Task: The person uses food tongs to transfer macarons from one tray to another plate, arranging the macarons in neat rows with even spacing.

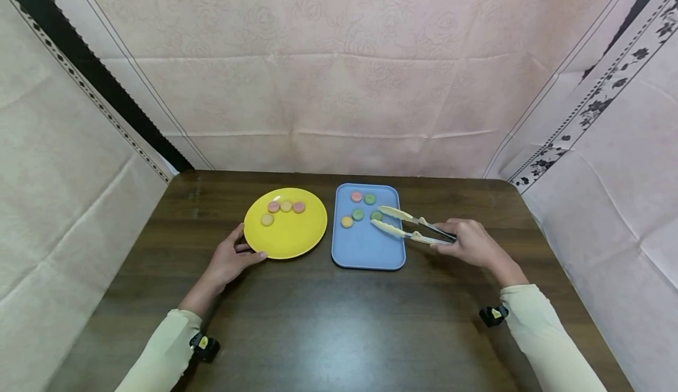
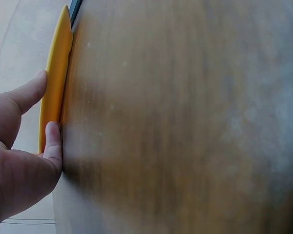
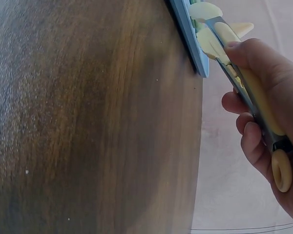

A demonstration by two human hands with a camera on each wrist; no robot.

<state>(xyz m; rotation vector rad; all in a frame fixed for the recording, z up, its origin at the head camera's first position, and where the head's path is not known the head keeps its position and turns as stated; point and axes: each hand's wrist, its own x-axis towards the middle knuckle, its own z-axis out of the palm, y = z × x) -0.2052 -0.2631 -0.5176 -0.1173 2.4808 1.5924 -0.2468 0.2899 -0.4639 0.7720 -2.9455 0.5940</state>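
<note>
My left hand [image 1: 228, 262] holds the lower left rim of a round yellow plate [image 1: 296, 239], thumb and fingers spread along its edge. In the left wrist view the fingers press against the side of the plate [image 2: 53, 83]. Several small pink and yellow discs lie toward its upper left. My right hand [image 1: 471, 243] grips kitchen tongs [image 1: 418, 221] with cream tips, parted over a blue rectangular tray [image 1: 368, 253]. The tips reach beside a green disc [image 1: 376, 216]. Up close in the right wrist view, fingers curl round the handles of the tongs [image 3: 249, 92].
Also on the tray are a pink disc [image 1: 356, 196], a yellow disc [image 1: 346, 222] and two more green discs. Plate and tray stand side by side on a dark wooden table [image 1: 318, 321], near its far edge. Pale cloth [image 1: 339, 98] hangs behind and at both sides.
</note>
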